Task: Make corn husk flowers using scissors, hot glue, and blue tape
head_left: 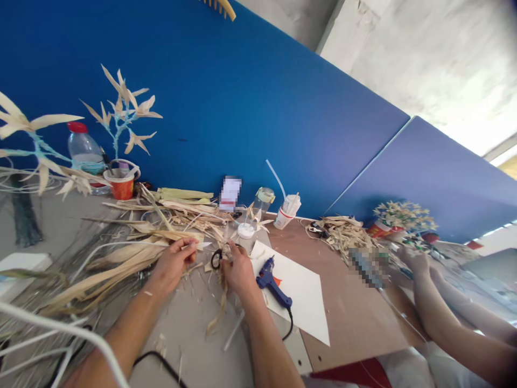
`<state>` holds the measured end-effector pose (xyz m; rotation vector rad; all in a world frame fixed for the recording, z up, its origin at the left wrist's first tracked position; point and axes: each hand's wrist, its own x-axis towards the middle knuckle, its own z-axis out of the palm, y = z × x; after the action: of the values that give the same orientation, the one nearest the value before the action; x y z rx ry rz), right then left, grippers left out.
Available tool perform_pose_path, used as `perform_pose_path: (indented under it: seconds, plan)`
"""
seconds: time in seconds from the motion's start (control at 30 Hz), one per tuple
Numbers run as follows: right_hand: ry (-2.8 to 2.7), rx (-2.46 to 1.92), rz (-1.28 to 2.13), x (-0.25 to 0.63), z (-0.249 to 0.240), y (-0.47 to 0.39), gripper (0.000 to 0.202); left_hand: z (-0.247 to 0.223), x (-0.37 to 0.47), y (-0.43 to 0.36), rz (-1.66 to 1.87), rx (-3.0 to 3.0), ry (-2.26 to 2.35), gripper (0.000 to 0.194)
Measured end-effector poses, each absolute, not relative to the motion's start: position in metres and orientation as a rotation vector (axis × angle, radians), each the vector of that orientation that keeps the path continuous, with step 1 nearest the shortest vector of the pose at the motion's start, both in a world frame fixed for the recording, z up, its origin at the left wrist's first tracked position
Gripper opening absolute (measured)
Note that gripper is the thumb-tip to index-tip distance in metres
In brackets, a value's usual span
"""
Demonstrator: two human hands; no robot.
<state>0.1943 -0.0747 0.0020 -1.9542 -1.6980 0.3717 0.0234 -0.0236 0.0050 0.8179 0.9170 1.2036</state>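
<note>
My left hand is closed in a pinch above the table, with a small pale pointed piece of corn husk at its fingertips. Just to its right is my right hand, fingers curled around black-handled scissors; one handle loop shows on its left side, and the blades are hidden. Dried corn husks lie spread under and left of my left hand. A blue hot glue gun rests on a white sheet to the right of my right hand.
Husk flowers stand in a red cup beside a plastic bottle. A phone, a lidded jar and a white cup line the blue partition. White wire crosses the near left. Another person's arms work at right.
</note>
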Motion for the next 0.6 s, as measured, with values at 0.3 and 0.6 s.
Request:
perform_pose_path:
  seconds: [0.3,0.6]
  plan:
    - [-1.515,-1.504,0.488,0.178,0.010,-0.077,0.033,0.005,0.027,-0.026,1.107,0.763,0.885,0.035]
    - [-1.063,-1.296,0.767,0.165,0.002,-0.070,0.025,0.003,0.038,-0.034,0.983,1.164,0.900,0.029]
